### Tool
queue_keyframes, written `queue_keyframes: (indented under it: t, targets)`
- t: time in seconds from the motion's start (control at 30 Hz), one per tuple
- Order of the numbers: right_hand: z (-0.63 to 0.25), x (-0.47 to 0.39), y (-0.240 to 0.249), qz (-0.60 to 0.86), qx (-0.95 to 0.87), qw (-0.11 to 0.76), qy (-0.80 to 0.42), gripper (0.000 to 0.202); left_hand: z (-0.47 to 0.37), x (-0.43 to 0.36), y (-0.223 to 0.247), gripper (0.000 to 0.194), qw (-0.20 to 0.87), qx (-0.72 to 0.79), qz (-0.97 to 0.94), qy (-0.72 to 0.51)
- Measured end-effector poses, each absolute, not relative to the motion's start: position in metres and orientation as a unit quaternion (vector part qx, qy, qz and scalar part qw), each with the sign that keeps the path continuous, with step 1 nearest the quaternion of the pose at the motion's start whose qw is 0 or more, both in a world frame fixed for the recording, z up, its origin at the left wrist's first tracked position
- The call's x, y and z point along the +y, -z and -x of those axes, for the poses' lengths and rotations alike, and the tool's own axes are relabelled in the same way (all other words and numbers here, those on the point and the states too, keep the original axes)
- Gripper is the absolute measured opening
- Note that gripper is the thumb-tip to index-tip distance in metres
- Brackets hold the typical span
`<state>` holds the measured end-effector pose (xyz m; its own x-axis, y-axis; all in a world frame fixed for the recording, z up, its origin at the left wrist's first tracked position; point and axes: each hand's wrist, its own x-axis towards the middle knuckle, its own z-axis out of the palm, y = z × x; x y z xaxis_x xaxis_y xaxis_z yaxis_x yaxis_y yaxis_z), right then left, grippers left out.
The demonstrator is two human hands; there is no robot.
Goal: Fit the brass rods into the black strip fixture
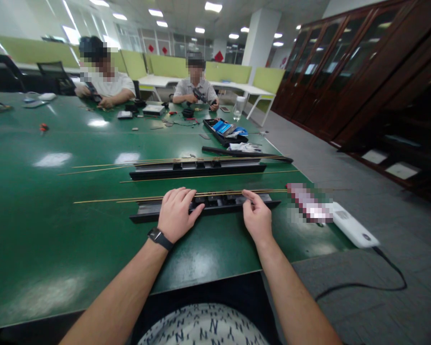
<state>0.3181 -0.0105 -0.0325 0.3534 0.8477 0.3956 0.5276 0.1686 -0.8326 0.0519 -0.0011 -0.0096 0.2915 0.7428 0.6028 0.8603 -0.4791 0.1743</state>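
A black channel-shaped bar [221,209] lies across the green table in front of me, with thin brass-coloured rods [107,200] along its far edge. My left hand [177,211] rests over the left part of the bar, palm down, fingers bent over the rods and thumb out to the right. At the bar's right part, my right hand [256,215] has its fingers curled and its index finger at the rods. Beyond them sits a second black bar [197,171], with more rods above it and a single rod [154,180] in front.
To the right are a pixelated red-edged object [309,203] and a white corded device [354,225]. Farther back lie a black tube [247,154], white gloves [244,147] and a black tray [219,132]. Two people [111,86] work across the green table [75,258].
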Motion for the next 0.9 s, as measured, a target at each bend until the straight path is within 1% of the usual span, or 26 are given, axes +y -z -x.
queue_keyframes:
  t: [0.27, 0.43, 0.67, 0.9]
  targets:
    - [-0.3213, -0.0073, 0.0338, 0.635, -0.518, 0.557, -0.137, 0.039, -0.0521, -0.0010, 0.0107, 0.040, 0.085, -0.502, 0.798, 0.323]
    - [-0.3204, -0.0053, 0.0368, 0.611, -0.528, 0.570, -0.150, 0.038, -0.0524, -0.0010, 0.0103, 0.040, 0.084, -0.503, 0.797, 0.324]
    - [-0.3174, -0.0086, 0.0347, 0.612, -0.551, 0.545, -0.157, 0.039, -0.0523, -0.0017, 0.0096, 0.041, 0.092, -0.502, 0.798, 0.321]
    - [-0.3181, -0.0088, 0.0333, 0.625, -0.541, 0.542, -0.151, 0.040, -0.0523, -0.0010, 0.0103, 0.040, 0.090, -0.502, 0.797, 0.324]
